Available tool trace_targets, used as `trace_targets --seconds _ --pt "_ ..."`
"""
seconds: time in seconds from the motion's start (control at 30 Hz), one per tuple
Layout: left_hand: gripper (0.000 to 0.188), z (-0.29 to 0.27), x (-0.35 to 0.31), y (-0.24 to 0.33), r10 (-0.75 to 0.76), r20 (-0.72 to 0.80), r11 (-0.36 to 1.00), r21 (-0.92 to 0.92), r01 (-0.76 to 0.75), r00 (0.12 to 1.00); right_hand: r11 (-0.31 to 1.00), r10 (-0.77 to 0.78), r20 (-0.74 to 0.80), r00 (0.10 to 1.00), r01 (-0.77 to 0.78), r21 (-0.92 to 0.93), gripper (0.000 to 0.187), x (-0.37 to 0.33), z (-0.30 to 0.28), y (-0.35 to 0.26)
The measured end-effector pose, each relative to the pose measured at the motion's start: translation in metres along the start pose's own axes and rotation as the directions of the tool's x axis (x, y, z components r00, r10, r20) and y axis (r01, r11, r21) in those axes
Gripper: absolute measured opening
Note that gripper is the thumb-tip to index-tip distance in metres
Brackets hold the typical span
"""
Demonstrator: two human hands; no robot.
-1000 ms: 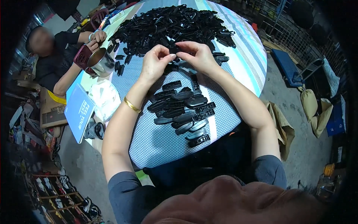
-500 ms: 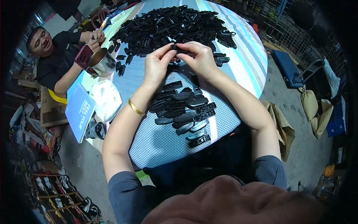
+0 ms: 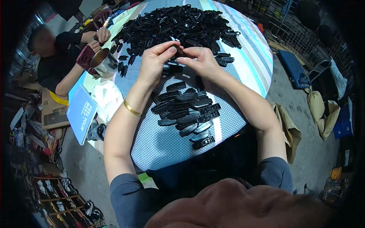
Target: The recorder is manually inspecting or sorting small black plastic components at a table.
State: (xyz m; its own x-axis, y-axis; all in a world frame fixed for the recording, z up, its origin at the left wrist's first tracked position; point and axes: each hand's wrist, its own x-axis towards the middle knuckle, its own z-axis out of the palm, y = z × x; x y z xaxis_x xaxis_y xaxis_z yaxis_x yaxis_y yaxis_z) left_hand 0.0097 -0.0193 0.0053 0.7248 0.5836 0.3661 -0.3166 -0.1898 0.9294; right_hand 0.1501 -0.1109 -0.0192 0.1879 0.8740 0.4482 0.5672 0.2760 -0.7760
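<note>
Between both hands, just in front of a large heap of small black plastic parts, is a small black plastic part. My left hand, wearing a gold bangle at the wrist, pinches it from the left with thumb and forefinger. From the right, the fingers of my right hand close on it too and partly cover it. Nearer me lies a smaller pile of elongated black parts, stacked in overlapping rows on the patterned tablecloth. A few loose black pieces lie beneath my hands.
Left on the table are a metal mug, a blue booklet and a white plastic bag. A person sits at the far left, hands raised over the table edge. A blue hand cart stands on the floor at right.
My left hand has shifted slightly left and turned. The black part is tilted and shows more of its surface between my fingers. The person opposite has turned their head.
</note>
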Motion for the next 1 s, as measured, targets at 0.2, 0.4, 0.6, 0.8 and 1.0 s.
trace_targets --seconds 0.2,0.4,0.6,0.8,1.0 --pt "0.025 -0.014 0.004 0.025 -0.134 0.141 0.977 0.187 0.107 0.981 0.971 -0.155 0.085 0.984 0.167 -0.17 0.036 0.004 0.002 0.006" --pt "0.03 -0.01 -0.006 0.039 -0.451 0.498 0.769 0.638 0.039 0.741 0.824 -0.191 0.207 0.96 0.271 -0.498 0.033 0.01 0.021 0.034" --pt "0.032 -0.016 -0.003 0.024 0.202 0.418 0.33 0.823 -0.463 0.886 0.986 0.153 0.093 0.984 -0.158 0.047 0.054 0.018 0.006 0.017" --pt "0.03 -0.021 -0.003 0.024 0.083 0.362 0.336 0.867 -0.368 0.928 0.934 0.109 0.182 0.977 -0.163 0.319 0.051 0.021 0.009 0.001" --pt "0.027 -0.05 0.012 0.005 0.027 0.04 0.656 0.753 -0.048 0.999 0.736 -0.425 0.205 0.882 0.469 -0.489 0.022 0.019 0.034 0.037"
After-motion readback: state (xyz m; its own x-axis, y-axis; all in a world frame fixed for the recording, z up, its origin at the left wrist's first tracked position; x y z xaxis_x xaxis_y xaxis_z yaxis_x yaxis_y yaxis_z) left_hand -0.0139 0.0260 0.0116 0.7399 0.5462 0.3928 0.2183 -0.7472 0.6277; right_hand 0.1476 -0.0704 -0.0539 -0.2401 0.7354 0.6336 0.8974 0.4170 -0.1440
